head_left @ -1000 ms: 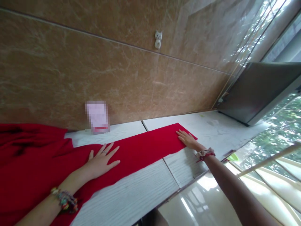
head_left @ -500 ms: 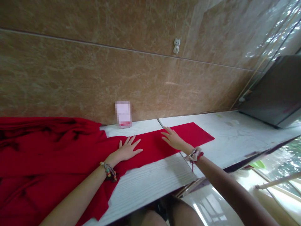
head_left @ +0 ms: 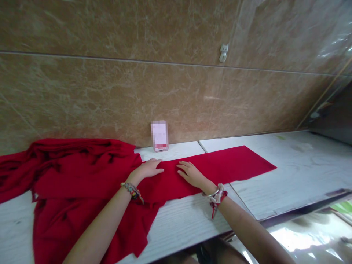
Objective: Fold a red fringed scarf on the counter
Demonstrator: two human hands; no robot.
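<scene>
A red garment [head_left: 233,163] lies across the white counter, its flat, smooth strip reaching right like a sleeve or leg. To the left, the rest of it is heaped in loose folds. My left hand [head_left: 146,170] rests on the strip where it meets the heap, fingers at the upper edge and thumb apart. About a hand's width to its right, my right hand [head_left: 192,175] lies palm down on the strip with its fingers stretched out. Neither hand appears to grip the fabric.
A blurred pale pink pack [head_left: 160,135] stands against the brown tiled wall [head_left: 110,95], just behind the garment. Above it on the wall is a small white cat-shaped hook [head_left: 223,53]. The white counter [head_left: 297,165] continues right to a dark grey panel [head_left: 332,117]; its front edge runs below my forearms.
My right hand has slid left along the red strip from its far end, towards my left hand. The left hand's spread fingers have drawn closer together. The view has turned left, showing more of the heap.
</scene>
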